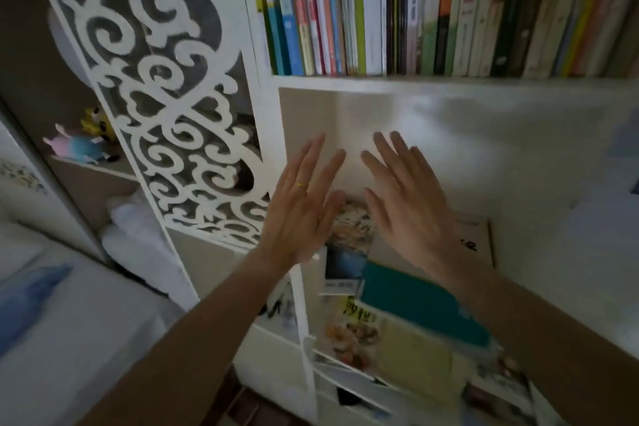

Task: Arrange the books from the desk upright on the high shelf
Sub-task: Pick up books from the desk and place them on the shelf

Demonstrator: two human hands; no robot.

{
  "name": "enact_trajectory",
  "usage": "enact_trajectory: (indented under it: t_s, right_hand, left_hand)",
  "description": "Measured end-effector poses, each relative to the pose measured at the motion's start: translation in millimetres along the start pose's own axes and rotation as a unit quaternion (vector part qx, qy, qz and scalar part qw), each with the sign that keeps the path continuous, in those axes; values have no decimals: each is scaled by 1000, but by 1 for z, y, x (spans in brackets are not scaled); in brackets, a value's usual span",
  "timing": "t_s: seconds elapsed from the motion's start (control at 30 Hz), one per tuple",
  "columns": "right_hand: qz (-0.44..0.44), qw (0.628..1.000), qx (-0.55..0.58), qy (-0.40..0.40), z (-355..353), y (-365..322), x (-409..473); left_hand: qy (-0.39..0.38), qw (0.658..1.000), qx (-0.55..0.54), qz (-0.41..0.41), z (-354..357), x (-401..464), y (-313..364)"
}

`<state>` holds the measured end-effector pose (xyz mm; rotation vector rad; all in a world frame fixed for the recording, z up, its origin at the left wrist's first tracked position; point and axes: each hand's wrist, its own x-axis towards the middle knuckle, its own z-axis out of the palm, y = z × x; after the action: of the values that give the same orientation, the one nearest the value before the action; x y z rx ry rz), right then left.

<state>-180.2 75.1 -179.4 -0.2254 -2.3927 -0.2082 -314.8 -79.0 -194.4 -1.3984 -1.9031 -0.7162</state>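
The high shelf (449,79) looks packed with upright books (380,10), while both hands (left (301,204), right (411,204)) hover spread and empty above loose books (418,304) near them.

- Overall dim, indoor light; brightest patch on the white wall (397,114) below the shelf.
- Left side and lower corners fall into shadow.
- Motion blur softens the desk books (415,315) and right edge.
- Wide-angle bending tilts the fretwork panel (155,86).
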Motion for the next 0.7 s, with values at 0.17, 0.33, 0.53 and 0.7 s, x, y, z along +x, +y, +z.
enact_trajectory:
  t_s: [0.17,0.33,0.53,0.7]
  right_hand:
    - [210,969,80,-105,38,36,-89]
    - [256,921,67,-286,60,58,-121]
    - [257,940,49,-220,70,58,-129]
    - [256,941,53,-214,68,62,-131]
  left_hand:
    - [-44,993,-50,-101,46,-57,21]
    - [-209,953,-70,-208,87,-56,38]
    - [-296,899,-97,-307,117,-1,59]
    - [-320,849,-195,-373,126,15,66]
